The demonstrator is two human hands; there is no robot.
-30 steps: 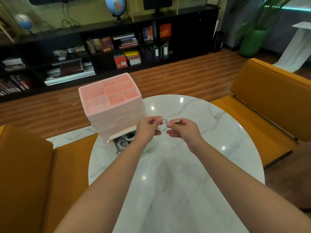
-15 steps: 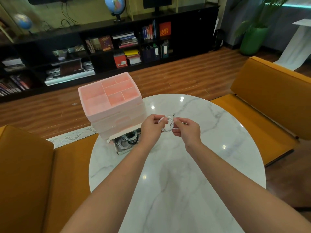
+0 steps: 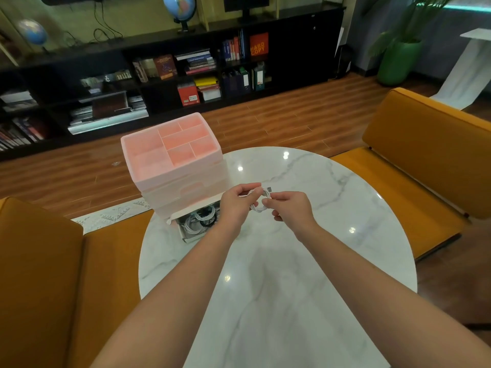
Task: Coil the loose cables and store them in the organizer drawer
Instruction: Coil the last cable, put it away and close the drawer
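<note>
A small white cable (image 3: 259, 201) is wound into a tight coil above the round marble table (image 3: 332, 235); its USB plug sticks out at the top. My left hand (image 3: 237, 201) grips the coil's left side and my right hand (image 3: 288, 205) pinches its right side. The pink organizer (image 3: 172, 166) stands at the table's far left. Its bottom drawer (image 3: 196, 221) is pulled out and holds coiled white and black cables, partly hidden by my left wrist.
Orange sofas flank the table, one on the left (image 3: 39, 261) and one on the right (image 3: 425, 160). A black bookshelf (image 3: 186, 62) lines the far wall across a wooden floor, and a green plant pot (image 3: 398, 62) stands at the back right.
Both hands have kept winding the white cable; the coil is tighter and the USB plug now sticks up beside my right fingers. The drawer and organizer have not moved.
</note>
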